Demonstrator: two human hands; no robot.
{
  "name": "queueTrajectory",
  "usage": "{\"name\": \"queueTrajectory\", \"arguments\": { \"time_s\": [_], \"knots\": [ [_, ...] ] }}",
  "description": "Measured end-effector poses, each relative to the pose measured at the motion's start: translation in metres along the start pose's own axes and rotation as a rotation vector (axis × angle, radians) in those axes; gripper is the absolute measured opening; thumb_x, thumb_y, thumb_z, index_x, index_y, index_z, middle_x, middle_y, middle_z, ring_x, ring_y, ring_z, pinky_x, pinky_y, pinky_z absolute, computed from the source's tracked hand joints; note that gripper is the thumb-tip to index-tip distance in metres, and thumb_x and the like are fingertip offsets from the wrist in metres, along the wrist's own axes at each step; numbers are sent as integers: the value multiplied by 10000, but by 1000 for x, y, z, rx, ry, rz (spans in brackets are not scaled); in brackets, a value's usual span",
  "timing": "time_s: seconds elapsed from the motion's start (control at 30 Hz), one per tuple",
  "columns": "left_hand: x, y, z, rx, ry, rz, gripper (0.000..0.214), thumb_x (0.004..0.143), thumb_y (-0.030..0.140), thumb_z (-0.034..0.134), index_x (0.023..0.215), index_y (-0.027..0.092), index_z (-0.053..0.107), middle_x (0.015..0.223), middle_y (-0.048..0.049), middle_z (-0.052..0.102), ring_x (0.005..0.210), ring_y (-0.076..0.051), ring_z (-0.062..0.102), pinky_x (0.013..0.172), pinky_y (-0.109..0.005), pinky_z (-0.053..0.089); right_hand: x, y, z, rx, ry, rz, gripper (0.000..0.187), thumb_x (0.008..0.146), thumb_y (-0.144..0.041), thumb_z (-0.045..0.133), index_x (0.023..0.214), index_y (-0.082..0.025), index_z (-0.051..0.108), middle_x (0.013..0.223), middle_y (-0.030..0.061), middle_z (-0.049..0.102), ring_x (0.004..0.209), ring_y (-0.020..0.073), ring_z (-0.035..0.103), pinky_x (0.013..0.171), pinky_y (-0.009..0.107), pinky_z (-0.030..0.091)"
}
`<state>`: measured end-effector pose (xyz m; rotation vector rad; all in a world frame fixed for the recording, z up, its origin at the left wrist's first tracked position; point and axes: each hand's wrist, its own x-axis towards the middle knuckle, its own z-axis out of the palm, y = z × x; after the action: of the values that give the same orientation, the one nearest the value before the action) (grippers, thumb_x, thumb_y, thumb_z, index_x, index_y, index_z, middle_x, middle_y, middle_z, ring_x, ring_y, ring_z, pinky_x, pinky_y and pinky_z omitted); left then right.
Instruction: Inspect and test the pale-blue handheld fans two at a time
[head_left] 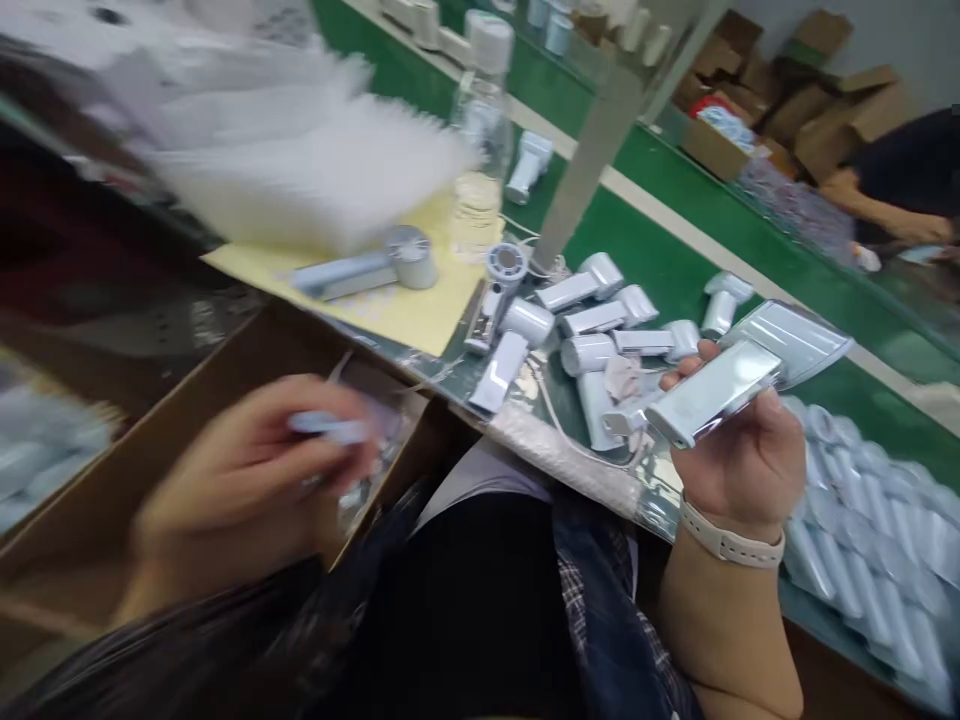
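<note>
My right hand, with a pale watch strap at the wrist, is closed around a light blue handheld fan. The fan's glossy handle points toward me and its wide head faces away to the right. My left hand is blurred by motion over an open cardboard box. Its fingers are pinched on a small light blue plastic piece. Several similar fans lie loosely on the bench between the hands, among them one with a round grille. Another fan rests on a yellow sheet.
Rows of fans are packed at the right. White foam sheets and a clear pump bottle stand at the back left. A metal post rises from the bench. Across the green conveyor, a person's arm shows.
</note>
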<state>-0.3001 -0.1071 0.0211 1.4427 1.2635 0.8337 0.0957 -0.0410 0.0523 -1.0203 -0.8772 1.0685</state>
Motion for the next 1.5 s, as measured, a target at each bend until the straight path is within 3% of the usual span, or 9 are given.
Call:
{"name": "queueTrajectory", "arguments": {
  "time_s": [0.07, 0.13, 0.27, 0.57, 0.83, 1.0, 1.2, 1.37, 1.5],
  "knots": [
    [21, 24, 47, -33, -61, 170, 124, 973, 271, 666, 1005, 160, 710, 857, 61, 771, 667, -38, 634, 720, -183, 494, -6, 13, 23, 29, -60, 103, 394, 867, -578, 848, 1100, -260, 845, 1036, 47, 837, 914, 252, 777, 842, 441, 666],
    [43, 36, 81, -7, -31, 294, 189, 970, 327, 682, 1054, 170, 746, 939, -9, 796, 769, -102, 679, 771, -219, 528, -13, 30, 41, 64, -90, 200, 466, 809, -641, 910, 1052, -249, 841, 1001, 41, 845, 904, 238, 783, 862, 417, 666],
    [51, 40, 109, 88, -34, 342, 305, 1048, 444, 616, 1130, 189, 761, 987, -49, 806, 864, -160, 717, 833, -247, 533, -24, 51, 56, 93, -117, 266, 492, 804, -678, 909, 1029, -247, 829, 938, 22, 837, 921, 221, 781, 957, 419, 653],
    [53, 36, 108, 223, -32, 323, 328, 1059, 447, 589, 873, 192, 676, 787, -4, 677, 724, -135, 586, 698, -237, 421, -28, 57, 59, 6, -86, 154, 504, 784, -646, 931, 1035, -230, 799, 1016, 41, 815, 906, 225, 771, 830, 404, 670],
    [59, 26, 107, 168, -31, 212, 306, 1055, 378, 577, 807, 201, 602, 771, 3, 683, 703, -135, 606, 708, -248, 428, -35, 51, 73, -200, -58, -302, 454, 851, -442, 926, 1209, -247, 726, 1392, 93, 719, 1447, 327, 610, 1188, 559, 534],
    [59, 23, 109, -61, -96, 176, 271, 1058, 326, 582, 823, 192, 610, 803, 12, 724, 621, -96, 638, 697, -222, 498, -35, 60, 72, -179, -76, -239, 447, 879, -458, 892, 1233, -255, 711, 1418, 92, 707, 1471, 332, 598, 1209, 589, 517],
    [60, 15, 112, -172, -52, 159, 241, 1029, 293, 594, 813, 187, 604, 739, 26, 668, 605, -92, 642, 691, -217, 513, -34, 69, 71, -236, -107, -278, 475, 902, -492, 882, 1258, -259, 672, 1446, 86, 697, 1443, 301, 622, 1281, 578, 431],
    [66, 12, 105, -184, -179, 165, 228, 1044, 352, 596, 880, 193, 590, 809, 8, 713, 666, -103, 680, 712, -222, 530, -25, 62, 71, -175, -174, -132, 538, 814, -505, 949, 1223, -263, 695, 1306, 83, 754, 1191, 294, 738, 1173, 559, 527],
    [68, 13, 100, -179, -195, 130, 173, 1033, 339, 605, 947, 190, 600, 841, 6, 713, 683, -106, 690, 715, -228, 535, -22, 56, 70, -195, -282, -65, 419, 802, -419, 966, 1120, -237, 763, 1119, 80, 811, 987, 260, 757, 1026, 478, 614]
  ]
}}
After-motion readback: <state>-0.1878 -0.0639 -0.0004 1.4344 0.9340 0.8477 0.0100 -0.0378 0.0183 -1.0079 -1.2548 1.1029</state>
